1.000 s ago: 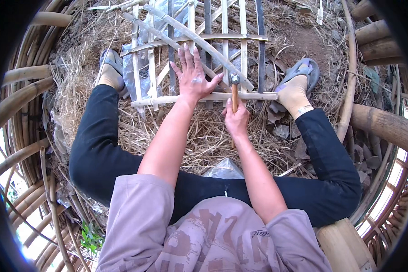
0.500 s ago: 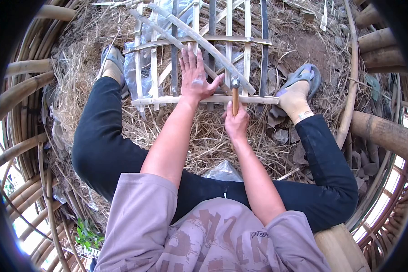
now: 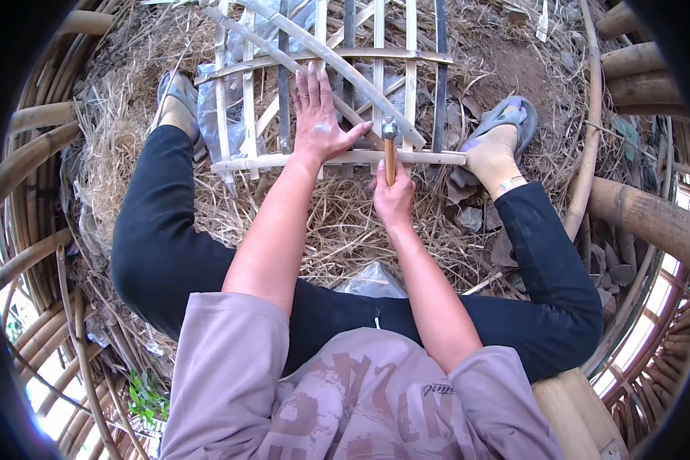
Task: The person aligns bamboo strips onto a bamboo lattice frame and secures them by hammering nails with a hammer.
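A lattice of pale and dark bamboo strips [image 3: 379, 88] lies on the straw, with a cross strip [image 3: 429, 158] along its near edge and diagonal strips over the uprights. My left hand [image 3: 320, 132] rests palm down on the lattice, fingers stretched forward and thumb out to the right. My right hand [image 3: 395, 196] is wrapped round the wooden handle of a hammer [image 3: 390, 157]. The hammer's metal head points away from me and appears over the lattice's near edge, right of my left thumb. Whether it touches the strips I cannot tell.
Clear plastic sheeting [image 3: 209, 115] shows under the lattice's left side. Dry straw [image 3: 345, 222] covers the ground. My sandalled feet flank the lattice. Bamboo poles [image 3: 644, 211] form walls on both sides, and a plastic piece [image 3: 372, 280] lies between my legs.
The whole view has shifted slightly, so everything appears a little higher and further left. Both hands keep nearly the same places on the lattice and the hammer.
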Demonstrator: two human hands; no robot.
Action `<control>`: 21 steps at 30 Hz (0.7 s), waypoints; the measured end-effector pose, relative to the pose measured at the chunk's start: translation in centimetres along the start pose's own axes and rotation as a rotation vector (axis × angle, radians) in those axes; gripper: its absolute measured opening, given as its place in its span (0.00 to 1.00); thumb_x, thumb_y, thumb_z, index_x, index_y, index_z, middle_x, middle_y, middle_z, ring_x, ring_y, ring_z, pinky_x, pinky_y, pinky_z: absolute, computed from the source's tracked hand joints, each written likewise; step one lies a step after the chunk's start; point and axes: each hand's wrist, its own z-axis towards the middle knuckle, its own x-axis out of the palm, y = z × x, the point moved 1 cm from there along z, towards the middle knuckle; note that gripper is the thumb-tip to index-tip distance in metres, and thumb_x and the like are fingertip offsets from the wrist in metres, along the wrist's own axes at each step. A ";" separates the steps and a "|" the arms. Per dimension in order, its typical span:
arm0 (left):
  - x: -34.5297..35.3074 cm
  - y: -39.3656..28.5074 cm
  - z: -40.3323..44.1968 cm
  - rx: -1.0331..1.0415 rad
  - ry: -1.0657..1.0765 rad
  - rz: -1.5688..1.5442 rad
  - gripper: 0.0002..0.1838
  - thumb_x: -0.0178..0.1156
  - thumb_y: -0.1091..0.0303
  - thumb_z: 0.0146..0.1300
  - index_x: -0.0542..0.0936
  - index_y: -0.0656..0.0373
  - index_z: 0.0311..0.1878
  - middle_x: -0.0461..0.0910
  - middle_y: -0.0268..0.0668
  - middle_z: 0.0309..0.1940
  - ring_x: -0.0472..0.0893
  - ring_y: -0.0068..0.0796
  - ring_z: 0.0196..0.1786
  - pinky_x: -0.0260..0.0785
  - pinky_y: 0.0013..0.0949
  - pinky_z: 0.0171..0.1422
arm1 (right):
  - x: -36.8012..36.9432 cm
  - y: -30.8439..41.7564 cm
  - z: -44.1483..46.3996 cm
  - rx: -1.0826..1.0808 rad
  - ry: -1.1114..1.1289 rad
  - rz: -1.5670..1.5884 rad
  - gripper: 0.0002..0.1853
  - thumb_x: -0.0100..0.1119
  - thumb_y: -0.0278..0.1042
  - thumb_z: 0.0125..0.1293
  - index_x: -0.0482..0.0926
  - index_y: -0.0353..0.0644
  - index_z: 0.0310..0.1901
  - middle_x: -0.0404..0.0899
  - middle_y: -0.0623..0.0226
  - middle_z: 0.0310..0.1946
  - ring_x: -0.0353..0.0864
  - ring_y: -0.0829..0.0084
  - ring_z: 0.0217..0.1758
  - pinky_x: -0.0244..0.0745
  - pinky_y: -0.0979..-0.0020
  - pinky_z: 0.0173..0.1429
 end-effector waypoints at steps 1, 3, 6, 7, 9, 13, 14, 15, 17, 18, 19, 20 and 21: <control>-0.1 0.0 0.0 0.001 0.000 0.008 0.77 0.66 0.20 0.49 0.38 0.66 0.84 0.32 0.55 0.86 0.29 0.62 0.87 0.23 0.60 0.88 | 0.0 0.1 0.0 0.007 -0.002 0.008 0.16 0.55 0.44 0.81 0.83 0.38 0.46 0.81 0.67 0.19 0.83 0.73 0.23 0.77 0.66 0.32; -0.2 -0.1 0.0 -0.007 0.012 0.023 0.77 0.67 0.20 0.49 0.38 0.66 0.85 0.32 0.55 0.86 0.29 0.62 0.87 0.24 0.60 0.88 | 0.2 -0.2 0.2 -0.011 -0.009 0.016 0.16 0.55 0.44 0.81 0.83 0.38 0.48 0.81 0.68 0.20 0.82 0.74 0.23 0.77 0.67 0.32; -0.2 -0.3 0.0 -0.019 0.010 0.013 0.78 0.67 0.20 0.48 0.39 0.66 0.85 0.33 0.54 0.86 0.29 0.61 0.87 0.25 0.60 0.88 | 0.0 -0.9 0.5 -0.065 -0.012 -0.019 0.17 0.56 0.44 0.81 0.83 0.40 0.57 0.80 0.69 0.22 0.78 0.78 0.24 0.75 0.68 0.33; -0.2 -0.4 0.1 -0.025 0.004 0.005 0.78 0.67 0.20 0.48 0.40 0.66 0.85 0.33 0.54 0.86 0.29 0.61 0.87 0.25 0.60 0.88 | -0.2 -0.9 0.6 -0.074 -0.006 -0.046 0.18 0.56 0.43 0.81 0.83 0.41 0.60 0.80 0.69 0.23 0.77 0.79 0.25 0.74 0.69 0.33; -0.2 -0.4 0.0 -0.030 0.000 0.009 0.78 0.67 0.19 0.47 0.41 0.66 0.85 0.34 0.53 0.86 0.30 0.60 0.87 0.26 0.60 0.88 | -0.7 -0.5 0.6 -0.031 0.024 -0.085 0.22 0.57 0.42 0.80 0.78 0.45 0.70 0.79 0.68 0.26 0.72 0.80 0.27 0.73 0.69 0.36; -0.5 -0.4 0.0 -0.048 -0.008 0.023 0.77 0.66 0.18 0.47 0.42 0.65 0.85 0.36 0.51 0.87 0.31 0.59 0.87 0.26 0.60 0.88 | -1.7 1.4 0.2 -0.033 0.041 -0.158 0.22 0.59 0.42 0.79 0.79 0.43 0.68 0.82 0.63 0.28 0.79 0.75 0.31 0.77 0.65 0.42; -0.5 -0.5 0.0 -0.054 -0.001 0.023 0.77 0.66 0.18 0.47 0.42 0.65 0.85 0.36 0.51 0.87 0.31 0.59 0.88 0.26 0.61 0.88 | -2.1 2.4 0.2 -0.127 0.022 -0.167 0.22 0.59 0.42 0.78 0.79 0.40 0.67 0.84 0.57 0.30 0.83 0.69 0.34 0.79 0.63 0.43; -0.7 -0.6 -0.1 -0.053 0.014 -0.021 0.75 0.68 0.21 0.49 0.43 0.67 0.84 0.36 0.55 0.86 0.31 0.63 0.87 0.27 0.61 0.88 | -2.8 3.3 0.1 -0.219 0.001 -0.180 0.22 0.59 0.42 0.78 0.80 0.38 0.66 0.86 0.51 0.32 0.87 0.63 0.36 0.81 0.61 0.44; -0.7 -0.5 0.1 -0.027 -0.026 -0.045 0.75 0.67 0.21 0.50 0.42 0.66 0.84 0.36 0.54 0.86 0.31 0.62 0.87 0.26 0.61 0.88 | -4.5 5.9 0.5 -0.443 -0.017 -0.271 0.22 0.61 0.41 0.76 0.79 0.35 0.64 0.86 0.49 0.29 0.91 0.59 0.33 0.82 0.59 0.39; -0.5 -0.4 -0.1 -0.016 -0.042 -0.055 0.75 0.67 0.22 0.50 0.41 0.66 0.85 0.35 0.54 0.86 0.31 0.62 0.87 0.26 0.60 0.88 | -5.9 8.7 0.4 -0.286 0.134 -0.339 0.20 0.60 0.39 0.77 0.78 0.37 0.64 0.83 0.52 0.24 0.89 0.59 0.28 0.79 0.58 0.33; -0.2 -0.2 -0.1 -0.030 -0.075 -0.065 0.74 0.64 0.18 0.50 0.42 0.60 0.86 0.36 0.49 0.87 0.32 0.57 0.88 0.28 0.60 0.89 | -7.1 11.3 0.7 -0.283 0.220 -0.379 0.18 0.59 0.37 0.78 0.77 0.39 0.63 0.82 0.53 0.23 0.87 0.58 0.26 0.76 0.58 0.30; -0.1 -0.4 -0.2 -0.042 -0.060 -0.064 0.74 0.64 0.18 0.50 0.43 0.60 0.86 0.36 0.49 0.87 0.33 0.56 0.88 0.28 0.60 0.89 | -8.3 13.2 1.3 -0.281 0.310 -0.414 0.16 0.58 0.36 0.78 0.76 0.40 0.62 0.81 0.54 0.22 0.86 0.58 0.24 0.74 0.58 0.28; -0.3 -0.5 0.0 -0.056 -0.048 -0.055 0.73 0.63 0.18 0.51 0.43 0.60 0.86 0.36 0.49 0.87 0.33 0.56 0.88 0.28 0.60 0.89 | -9.5 14.2 2.2 -0.414 0.358 -0.492 0.14 0.58 0.36 0.78 0.75 0.42 0.60 0.81 0.54 0.22 0.85 0.58 0.23 0.74 0.57 0.26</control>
